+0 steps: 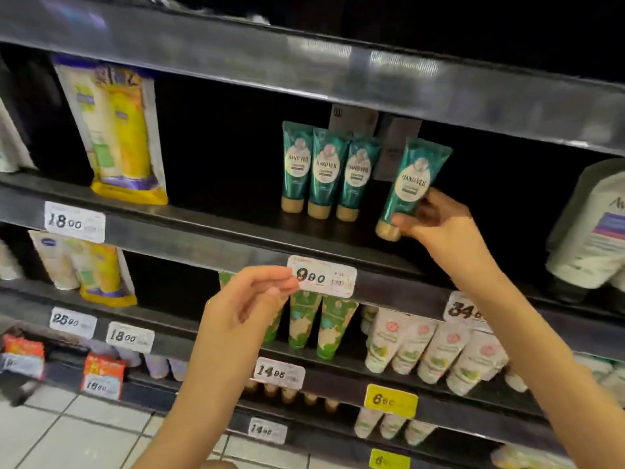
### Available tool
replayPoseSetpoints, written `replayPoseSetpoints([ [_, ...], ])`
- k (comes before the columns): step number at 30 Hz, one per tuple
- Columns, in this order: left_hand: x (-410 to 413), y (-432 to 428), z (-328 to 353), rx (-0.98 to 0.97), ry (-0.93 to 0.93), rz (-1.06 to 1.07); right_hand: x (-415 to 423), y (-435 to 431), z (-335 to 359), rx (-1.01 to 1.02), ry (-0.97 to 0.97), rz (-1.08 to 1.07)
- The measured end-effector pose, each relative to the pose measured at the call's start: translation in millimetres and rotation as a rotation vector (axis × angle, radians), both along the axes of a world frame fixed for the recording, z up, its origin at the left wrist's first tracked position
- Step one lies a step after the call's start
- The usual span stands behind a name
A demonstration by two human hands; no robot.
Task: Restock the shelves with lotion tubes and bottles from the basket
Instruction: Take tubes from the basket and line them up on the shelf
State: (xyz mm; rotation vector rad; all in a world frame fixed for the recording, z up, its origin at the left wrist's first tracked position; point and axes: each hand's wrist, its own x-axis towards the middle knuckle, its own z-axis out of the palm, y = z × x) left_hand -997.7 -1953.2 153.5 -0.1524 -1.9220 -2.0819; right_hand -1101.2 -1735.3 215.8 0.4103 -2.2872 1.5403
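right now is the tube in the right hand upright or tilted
Tilted: the tube leans right, cap down, unlike the three upright tubes.

The green tube (411, 184) gripped by the right hand (436, 221) is glossy plastic with a metallic sheen, its label oval paler and flatter, its gold cap matt. The three matching tubes (326, 170) just left of that hand shine the same way. The shelf edge (203, 242) between the two hands looks like grey metal, smooth and dully reflective. The price label (324, 280) pinched at its edge by the left hand (250, 299) is matt white paper. Far left of that hand, a yellow pack (115, 130) is wrapped in shiny clear film. Right of the right hand, a white bottle (595, 231) is smooth, satin plastic. Below the left hand, the floor tiles (67, 434) are glazed white.
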Motion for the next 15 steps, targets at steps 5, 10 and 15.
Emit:
replayPoseSetpoints([
  [5, -3.8, -5.3, -9.8, 0.061, -0.043, 0.016, -30.0, 2.6, -9.4, 0.081, -0.063, -0.026],
  [10, 2.0, -6.6, -29.7, 0.122, -0.093, 0.049, -33.6, -3.8, -19.5, 0.120, 0.012, 0.047],
  [15, 14.9, -11.3, -40.7, 0.162, -0.132, 0.108, -39.9, -10.9, -26.6, 0.188, 0.047, 0.010],
])
